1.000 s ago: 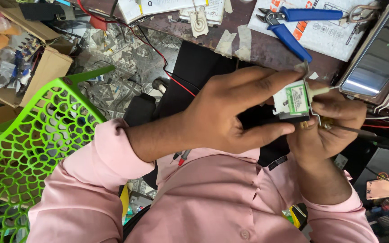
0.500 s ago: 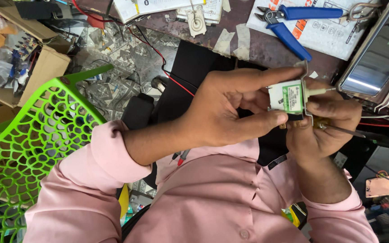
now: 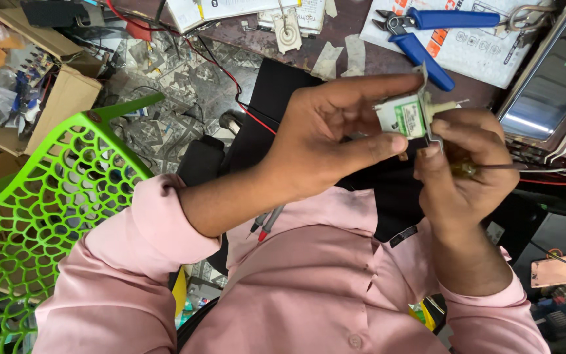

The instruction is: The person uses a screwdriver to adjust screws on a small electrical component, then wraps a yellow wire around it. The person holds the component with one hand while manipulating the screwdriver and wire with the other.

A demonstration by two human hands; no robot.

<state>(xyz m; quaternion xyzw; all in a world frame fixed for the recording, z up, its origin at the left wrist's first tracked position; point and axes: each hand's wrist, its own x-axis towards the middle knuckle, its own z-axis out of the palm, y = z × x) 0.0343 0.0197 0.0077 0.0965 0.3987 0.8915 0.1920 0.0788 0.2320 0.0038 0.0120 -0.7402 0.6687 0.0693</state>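
My left hand comes in from the left and pinches a small white component with a green label between thumb and fingers. A thin metal bracket stands on the component's right side. My right hand touches that bracket with thumb and forefinger. It also grips a thin tool with an amber handle whose shaft points right. Both hands are held above a black cloth in front of my pink shirt.
Blue-handled pliers lie on printed sheets at the top. A device with a glossy panel sits at the right. A green plastic chair and a cardboard box are at the left. Red and black wires cross the worktop, and two probe pens lie near my chest.
Both hands have lifted the component slightly up and to the left. My left fingers now stretch further over its top.
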